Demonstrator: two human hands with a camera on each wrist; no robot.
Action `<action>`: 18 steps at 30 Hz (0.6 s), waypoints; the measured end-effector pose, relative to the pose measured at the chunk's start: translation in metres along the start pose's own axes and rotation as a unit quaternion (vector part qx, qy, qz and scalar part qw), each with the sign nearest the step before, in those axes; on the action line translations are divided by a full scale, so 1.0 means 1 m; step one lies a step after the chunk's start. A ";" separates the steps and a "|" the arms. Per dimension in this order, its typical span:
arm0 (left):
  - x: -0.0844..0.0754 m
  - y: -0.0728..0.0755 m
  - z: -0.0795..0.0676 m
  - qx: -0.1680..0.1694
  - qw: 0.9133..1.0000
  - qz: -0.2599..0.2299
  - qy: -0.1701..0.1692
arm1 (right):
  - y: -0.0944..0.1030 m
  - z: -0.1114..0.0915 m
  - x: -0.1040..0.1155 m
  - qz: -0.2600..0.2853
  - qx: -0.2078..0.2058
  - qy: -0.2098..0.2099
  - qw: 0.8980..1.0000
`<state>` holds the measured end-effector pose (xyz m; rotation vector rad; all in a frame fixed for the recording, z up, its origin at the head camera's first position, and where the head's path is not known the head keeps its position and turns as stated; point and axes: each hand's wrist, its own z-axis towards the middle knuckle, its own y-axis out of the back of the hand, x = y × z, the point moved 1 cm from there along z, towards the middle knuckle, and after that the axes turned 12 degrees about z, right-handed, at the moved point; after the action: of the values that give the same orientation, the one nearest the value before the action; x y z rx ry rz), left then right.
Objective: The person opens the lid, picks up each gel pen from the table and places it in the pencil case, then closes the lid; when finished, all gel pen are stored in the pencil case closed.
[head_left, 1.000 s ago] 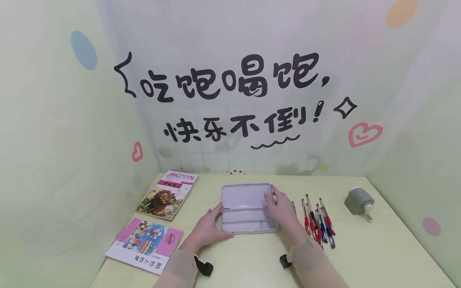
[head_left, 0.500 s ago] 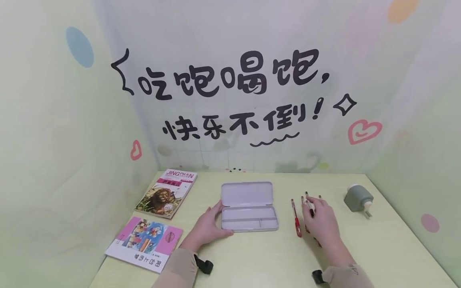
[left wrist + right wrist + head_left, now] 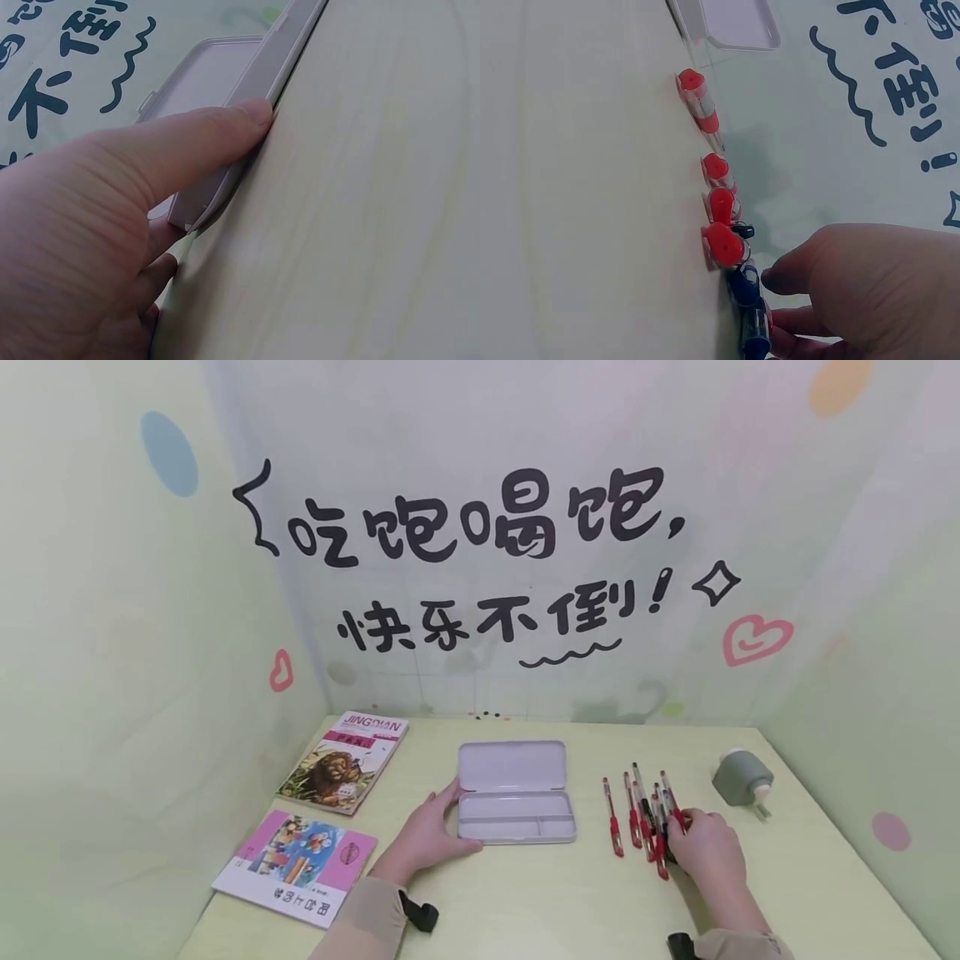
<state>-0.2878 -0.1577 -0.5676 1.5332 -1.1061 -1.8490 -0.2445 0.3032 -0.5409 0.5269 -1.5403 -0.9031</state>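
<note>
An open pale lilac pencil case [image 3: 512,766] lies mid-table, lid back, its tray divided into compartments. My left hand [image 3: 435,835] grips its left front corner; in the left wrist view the thumb [image 3: 217,139] lies along the front wall and the fingers bend behind the corner. Right of the case lies a bunch of capped gel pens [image 3: 643,818], mostly red with a black one. One red gel pen [image 3: 612,827] lies apart on the left. My right hand [image 3: 708,852] holds blue gel pens [image 3: 756,337] at the bunch's right end, fingers curled against them.
At the left lie a book with a lion cover [image 3: 345,768] and a pink and white book [image 3: 296,864]. A grey bottle with a white nozzle [image 3: 742,777] lies at the back right. Printed cloth walls [image 3: 480,527] enclose the table [image 3: 540,902] on three sides.
My right hand has left the pencil case's right side, reached over the pens and shifted right to their far end. The left hand has stayed at the case.
</note>
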 end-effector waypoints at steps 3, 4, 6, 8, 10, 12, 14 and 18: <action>0.000 -0.002 0.002 -0.002 1.000 0.004 -0.001 | 0.002 0.000 -0.003 0.000 0.005 -0.012 1.000; 0.000 -0.001 0.002 -0.001 1.000 0.007 -0.001 | 0.003 0.000 -0.002 0.002 0.008 -0.016 1.000; 0.000 0.000 0.002 -0.001 1.000 0.011 -0.002 | 0.003 0.000 -0.002 0.004 0.009 -0.024 1.000; 0.001 0.000 0.002 0.000 1.000 0.010 -0.003 | 0.003 -0.001 -0.002 0.007 0.011 -0.032 0.999; 0.001 0.000 0.002 0.000 1.000 0.009 -0.003 | 0.003 -0.001 -0.003 0.011 0.014 -0.037 0.999; 0.001 0.000 0.001 0.000 1.000 0.008 -0.001 | 0.003 -0.001 -0.004 0.016 0.013 -0.040 0.999; 0.000 0.000 0.001 0.000 1.000 0.007 0.000 | 0.002 0.000 -0.004 0.023 0.012 -0.041 0.999; 0.000 -0.001 0.001 -0.002 1.000 0.005 -0.001 | 0.002 0.001 -0.007 0.035 0.004 -0.036 0.999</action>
<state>-0.2887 -0.1569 -0.5684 1.5214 -1.1094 -1.8441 -0.2442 0.3103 -0.5433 0.4467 -1.6185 -0.8720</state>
